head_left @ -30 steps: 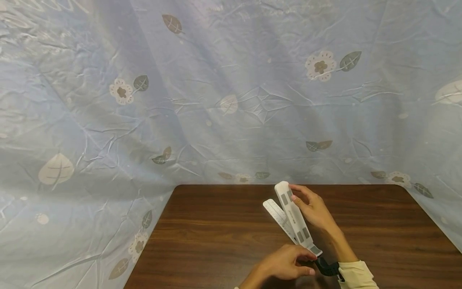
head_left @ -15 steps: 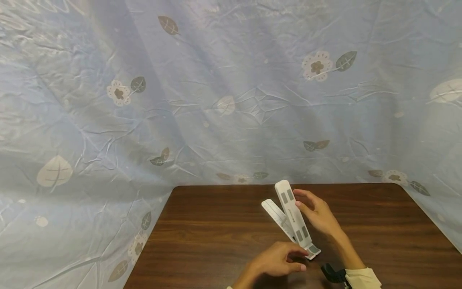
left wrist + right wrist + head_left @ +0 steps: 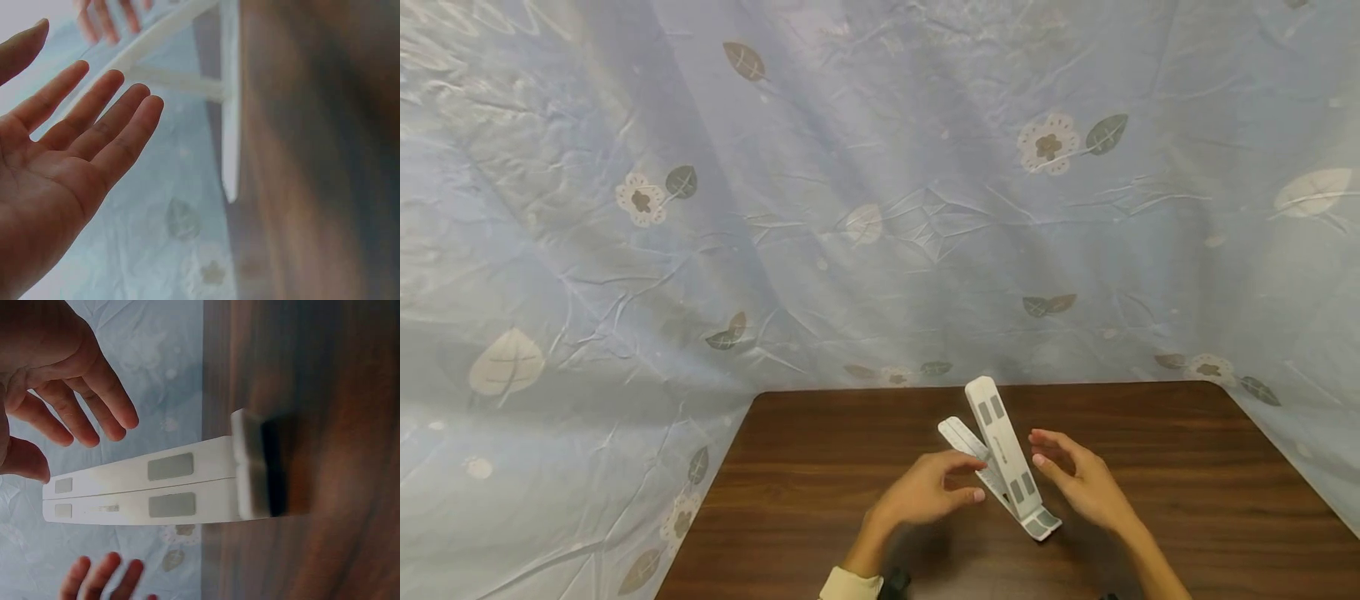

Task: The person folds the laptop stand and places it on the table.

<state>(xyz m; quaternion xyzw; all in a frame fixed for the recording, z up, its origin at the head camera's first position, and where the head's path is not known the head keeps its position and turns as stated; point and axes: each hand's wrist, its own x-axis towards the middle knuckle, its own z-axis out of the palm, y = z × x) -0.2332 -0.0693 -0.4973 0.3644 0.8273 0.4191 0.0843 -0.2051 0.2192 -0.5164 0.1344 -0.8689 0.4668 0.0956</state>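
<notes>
A white foldable laptop stand (image 3: pixel 1006 450) with grey pads stands on the table, its two halves together and its upper arm raised at a slant above the base. My left hand (image 3: pixel 925 490) is to the left of the stand, fingers spread and gently bent, holding nothing. In the left wrist view, that hand's palm (image 3: pixel 56 169) faces the camera, and the stand's side brace (image 3: pixel 181 82) shows beyond the fingertips. To the right of the stand, my right hand (image 3: pixel 1086 483) hovers apart from it with loose fingers. The right wrist view shows the padded face (image 3: pixel 137 487) and the front lip (image 3: pixel 250 469).
A brown wood-grain table (image 3: pixel 820 500) with rounded far corners lies beneath. Behind it and on the left hangs a pale blue sheet (image 3: pixel 880 167) printed with leaves and flowers. A dark strap piece (image 3: pixel 895 581) shows by the left cuff (image 3: pixel 850 585).
My left hand has left the stand's front lip and moved up and left. My right hand has drawn away from the raised arm toward the right. The stand stays propped up.
</notes>
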